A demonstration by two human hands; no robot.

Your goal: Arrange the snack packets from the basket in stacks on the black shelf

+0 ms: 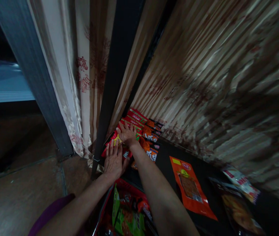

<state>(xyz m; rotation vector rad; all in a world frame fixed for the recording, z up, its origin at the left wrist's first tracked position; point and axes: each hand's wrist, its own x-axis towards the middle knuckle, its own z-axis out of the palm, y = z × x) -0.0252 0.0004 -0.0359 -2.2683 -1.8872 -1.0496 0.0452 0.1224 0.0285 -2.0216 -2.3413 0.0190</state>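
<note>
Curtain (193,65) behind, dark post (114,72) close L, orange pkts (151,136) alongside, basket (131,186) below, w/ L hand (113,161) & R hand (128,134) spread flat, unclenched, on red pkts (137,118).

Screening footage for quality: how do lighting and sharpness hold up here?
Head view: dim overall, with pale sheen on the right-hand curtain; head view: the dark packet at lower right looks murky; head view: left hand and right hand read clearer.

Bare forearms (159,183) show beside purple clothing (52,209).
</note>
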